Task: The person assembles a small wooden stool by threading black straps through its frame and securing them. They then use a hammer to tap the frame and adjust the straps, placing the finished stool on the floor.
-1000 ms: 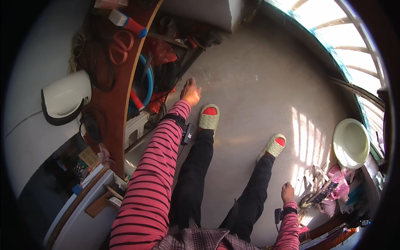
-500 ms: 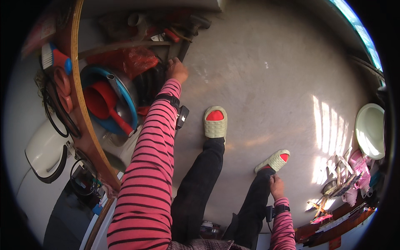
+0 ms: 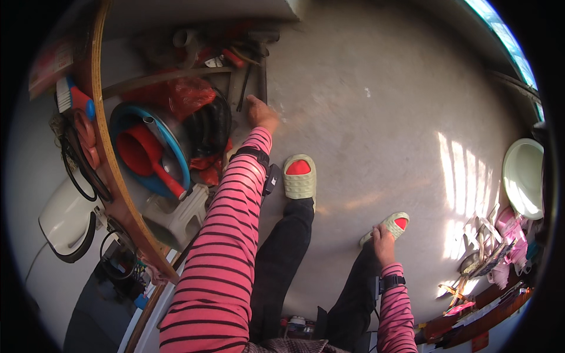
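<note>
My left hand [image 3: 263, 115] reaches forward on the left, its fingers curled at the near end of a dark bar [image 3: 263, 82]. That bar runs away from me to a blunt, dark, hammer-like head [image 3: 262, 36]. A thin dark rod [image 3: 243, 88] lies just left of my fingertips. My right hand [image 3: 384, 244] is loosely closed above my right leg, by the slipper [image 3: 395, 225], and nothing shows in it. Left of my left arm, a red dipper [image 3: 138, 150] sits in a blue-rimmed basin [image 3: 182, 162], next to a black coiled item [image 3: 215, 123] and red plastic bags [image 3: 191, 94].
A wooden-edged shelf [image 3: 100, 117] bounds the left side, with a brush [image 3: 63, 94] and a white kettle-like appliance [image 3: 67, 217] beyond it. Below the basin stands a pale plastic stool [image 3: 179, 215]. At far right are a pale green basin [image 3: 524, 153] and pink items [image 3: 512, 241].
My left hand has come back and to the right, and the dark bar now lies straighter. My right hand has moved slightly forward toward the slipper. The view has shifted a little.
</note>
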Demonstrator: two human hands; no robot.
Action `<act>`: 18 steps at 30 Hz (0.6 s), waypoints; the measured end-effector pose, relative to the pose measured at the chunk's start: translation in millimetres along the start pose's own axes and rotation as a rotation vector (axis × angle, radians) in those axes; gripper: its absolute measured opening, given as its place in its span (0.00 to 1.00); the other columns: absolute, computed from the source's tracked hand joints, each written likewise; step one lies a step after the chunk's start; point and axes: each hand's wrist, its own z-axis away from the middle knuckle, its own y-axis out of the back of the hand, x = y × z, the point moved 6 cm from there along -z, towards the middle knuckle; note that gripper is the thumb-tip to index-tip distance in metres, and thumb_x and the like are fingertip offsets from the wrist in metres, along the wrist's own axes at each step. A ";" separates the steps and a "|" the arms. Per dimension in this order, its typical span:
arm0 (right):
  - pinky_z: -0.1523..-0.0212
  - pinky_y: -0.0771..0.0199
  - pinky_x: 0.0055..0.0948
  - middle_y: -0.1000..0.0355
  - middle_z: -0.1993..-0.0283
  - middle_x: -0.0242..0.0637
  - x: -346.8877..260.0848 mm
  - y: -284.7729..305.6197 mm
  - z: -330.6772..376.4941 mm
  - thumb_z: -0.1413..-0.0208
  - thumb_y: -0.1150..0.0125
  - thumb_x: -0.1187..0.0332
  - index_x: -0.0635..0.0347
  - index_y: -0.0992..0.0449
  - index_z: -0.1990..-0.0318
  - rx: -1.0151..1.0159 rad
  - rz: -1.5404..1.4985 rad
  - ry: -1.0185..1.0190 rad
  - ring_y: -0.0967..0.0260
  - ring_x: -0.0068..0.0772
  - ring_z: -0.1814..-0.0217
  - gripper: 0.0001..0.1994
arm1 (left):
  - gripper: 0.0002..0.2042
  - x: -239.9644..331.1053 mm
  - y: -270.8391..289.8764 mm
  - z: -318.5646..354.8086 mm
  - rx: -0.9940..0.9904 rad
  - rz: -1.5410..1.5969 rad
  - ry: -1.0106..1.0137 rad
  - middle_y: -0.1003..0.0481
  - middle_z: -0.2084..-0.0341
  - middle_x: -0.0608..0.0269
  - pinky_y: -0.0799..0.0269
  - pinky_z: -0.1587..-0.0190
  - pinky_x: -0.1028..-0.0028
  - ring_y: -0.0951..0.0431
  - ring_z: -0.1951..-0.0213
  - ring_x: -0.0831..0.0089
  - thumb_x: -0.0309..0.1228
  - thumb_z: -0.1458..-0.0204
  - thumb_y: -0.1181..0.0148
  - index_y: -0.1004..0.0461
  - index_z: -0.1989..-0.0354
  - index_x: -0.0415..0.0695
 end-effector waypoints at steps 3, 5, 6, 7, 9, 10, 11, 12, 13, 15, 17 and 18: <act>0.62 0.24 0.43 0.23 0.70 0.49 6.0 -8.4 -5.9 0.37 0.45 0.65 0.62 0.26 0.60 0.002 0.003 0.029 0.23 0.53 0.66 0.09 | 0.20 8.8 5.0 1.6 -0.135 0.097 -0.177 0.25 0.55 0.37 0.29 0.45 0.56 0.23 0.51 0.42 0.29 0.52 0.38 0.35 0.52 0.35; 0.61 0.24 0.44 0.23 0.69 0.50 9.4 -15.0 -3.9 0.37 0.45 0.65 0.61 0.26 0.61 -0.006 0.041 0.018 0.23 0.54 0.65 0.09 | 0.15 12.9 20.6 16.4 -0.166 0.285 -0.149 0.24 0.66 0.43 0.23 0.63 0.58 0.20 0.65 0.50 0.30 0.51 0.41 0.34 0.57 0.36; 0.61 0.24 0.45 0.23 0.69 0.50 9.8 -17.5 -2.7 0.37 0.45 0.64 0.61 0.26 0.61 -0.001 0.015 0.001 0.23 0.55 0.64 0.09 | 0.14 16.2 26.6 25.5 -0.211 0.410 -0.046 0.24 0.69 0.45 0.23 0.69 0.59 0.20 0.70 0.52 0.30 0.50 0.42 0.35 0.59 0.36; 0.61 0.24 0.45 0.23 0.68 0.51 5.6 -19.3 -0.4 0.37 0.45 0.64 0.61 0.26 0.60 0.002 0.065 0.040 0.23 0.55 0.64 0.09 | 0.13 21.3 33.0 34.8 -0.255 0.536 0.058 0.25 0.72 0.47 0.24 0.75 0.59 0.20 0.75 0.55 0.30 0.50 0.42 0.35 0.60 0.36; 0.60 0.24 0.47 0.22 0.68 0.51 -1.9 -20.8 6.1 0.37 0.45 0.63 0.60 0.26 0.60 -0.008 0.112 0.021 0.23 0.57 0.63 0.09 | 0.12 39.8 53.4 51.8 -0.259 0.628 0.054 0.28 0.80 0.52 0.31 0.85 0.63 0.25 0.85 0.62 0.32 0.49 0.44 0.36 0.64 0.36; 0.58 0.25 0.49 0.23 0.66 0.52 -7.5 -21.2 8.8 0.37 0.45 0.63 0.59 0.26 0.59 -0.034 0.083 0.000 0.24 0.58 0.61 0.09 | 0.12 44.9 61.0 60.5 -0.280 0.609 0.079 0.28 0.81 0.53 0.31 0.85 0.63 0.26 0.85 0.62 0.32 0.49 0.44 0.36 0.65 0.36; 0.58 0.25 0.49 0.23 0.66 0.52 -21.9 -17.4 12.7 0.37 0.45 0.63 0.59 0.26 0.59 -0.008 0.107 0.101 0.24 0.58 0.61 0.09 | 0.12 47.8 67.9 70.2 -0.297 0.592 0.091 0.28 0.81 0.53 0.31 0.85 0.63 0.26 0.85 0.62 0.32 0.49 0.44 0.36 0.65 0.36; 0.58 0.25 0.49 0.23 0.65 0.52 -34.1 -12.5 17.0 0.37 0.46 0.63 0.59 0.26 0.59 0.016 0.129 0.151 0.24 0.58 0.61 0.09 | 0.12 48.4 74.5 79.5 -0.315 0.483 0.069 0.28 0.83 0.52 0.29 0.81 0.61 0.24 0.83 0.61 0.33 0.49 0.44 0.34 0.66 0.35; 0.58 0.25 0.49 0.23 0.65 0.52 -48.1 -7.2 20.5 0.37 0.46 0.63 0.59 0.26 0.58 0.043 0.149 0.200 0.24 0.58 0.60 0.09 | 0.12 47.3 79.8 88.5 -0.374 0.426 0.038 0.27 0.81 0.49 0.27 0.77 0.59 0.23 0.80 0.57 0.33 0.49 0.43 0.33 0.65 0.35; 0.58 0.25 0.49 0.23 0.64 0.53 -69.9 5.3 28.7 0.38 0.47 0.63 0.60 0.26 0.58 0.056 0.158 0.217 0.24 0.58 0.60 0.10 | 0.13 41.5 81.8 115.4 -0.499 0.303 -0.032 0.24 0.78 0.42 0.25 0.70 0.55 0.20 0.75 0.49 0.33 0.49 0.43 0.32 0.65 0.34; 0.58 0.25 0.49 0.23 0.62 0.53 -94.5 18.2 38.0 0.38 0.47 0.64 0.61 0.26 0.58 0.102 0.170 0.275 0.24 0.57 0.59 0.10 | 0.14 38.4 87.9 153.6 -0.469 0.220 -0.200 0.24 0.73 0.36 0.26 0.63 0.53 0.21 0.68 0.42 0.33 0.49 0.43 0.32 0.64 0.32; 0.59 0.25 0.49 0.24 0.62 0.52 -105.5 24.7 45.2 0.37 0.47 0.64 0.60 0.27 0.56 0.133 0.187 0.314 0.25 0.57 0.60 0.10 | 0.14 34.7 90.6 176.5 -0.477 0.158 -0.245 0.24 0.71 0.33 0.27 0.59 0.52 0.21 0.64 0.38 0.33 0.49 0.43 0.31 0.64 0.32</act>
